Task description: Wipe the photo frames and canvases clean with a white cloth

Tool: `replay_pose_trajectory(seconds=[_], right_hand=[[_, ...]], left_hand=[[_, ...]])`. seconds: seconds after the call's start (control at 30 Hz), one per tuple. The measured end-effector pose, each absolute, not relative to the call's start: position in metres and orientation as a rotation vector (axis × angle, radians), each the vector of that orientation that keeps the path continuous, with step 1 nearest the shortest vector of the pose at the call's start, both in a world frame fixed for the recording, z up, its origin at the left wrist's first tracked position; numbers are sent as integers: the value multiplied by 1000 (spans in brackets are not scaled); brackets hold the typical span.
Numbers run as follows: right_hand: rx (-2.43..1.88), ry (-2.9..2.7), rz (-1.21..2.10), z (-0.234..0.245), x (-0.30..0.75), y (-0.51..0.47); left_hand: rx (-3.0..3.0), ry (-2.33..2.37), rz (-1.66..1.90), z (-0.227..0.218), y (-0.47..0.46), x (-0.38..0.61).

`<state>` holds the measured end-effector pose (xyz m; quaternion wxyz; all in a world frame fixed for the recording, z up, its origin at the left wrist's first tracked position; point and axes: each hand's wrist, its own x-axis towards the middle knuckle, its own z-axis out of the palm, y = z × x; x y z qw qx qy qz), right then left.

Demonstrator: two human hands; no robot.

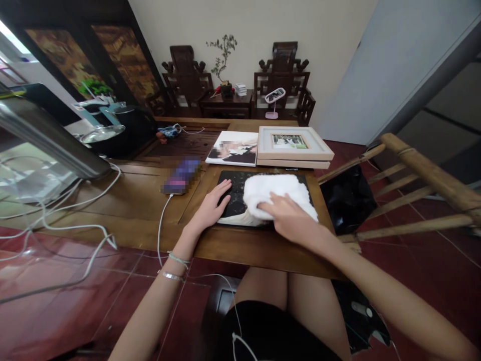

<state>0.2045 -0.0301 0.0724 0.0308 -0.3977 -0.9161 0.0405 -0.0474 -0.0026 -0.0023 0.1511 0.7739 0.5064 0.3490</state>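
Note:
A dark photo panel (236,193) with a pale shape along its lower part lies flat near the table's front edge. My left hand (215,203) rests on its left edge, fingers stretched out and holding nothing. A fluffy white cloth (278,188) covers much of the panel's middle and right. My right hand (289,215) presses on this cloth and grips it, some of its fingertips sunk in the folds. Behind the panel lie a white photo print (233,155) and a stack of pale wooden picture frames (295,145), the upper one with a small picture inside.
On the wooden table (143,188), a phone (180,175) with a white charging cable lies to the left. A grey metal appliance (56,135) and loose cables (101,228) are farther left. A bamboo chair (413,190) holding a black bag (347,198) stands at the right.

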Motion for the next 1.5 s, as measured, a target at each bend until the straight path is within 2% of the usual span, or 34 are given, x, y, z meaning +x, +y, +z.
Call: replay_pose_trajectory(seconds=[0.13,0.23,0.53,0.67,0.93,1.1,1.27,1.5], right_hand=[[-1085,-2912,134,59,208,-85],[-1070,-2939,165,58,205,-86],[-1177,-2848,54,73,175,33],[-1253,-2811,15,75,164,55],[-1066,-2885,-28,57,169,-45],[-947,-2980,86,62,176,-85],[-967,-2953,139,64,175,-49],[-1129,-2853,-5,58,163,32]], left_hand=[[2204,1455,1023,-2,-3,-46],[2206,1455,1017,-3,-2,-47],[2156,1456,962,-9,0,-53],[2157,1454,983,-9,0,-53],[2150,1492,981,-8,-1,-50],[2144,1501,981,-6,-2,-49],[2163,1482,961,-8,-1,-52],[2145,1475,982,-7,0,-50]])
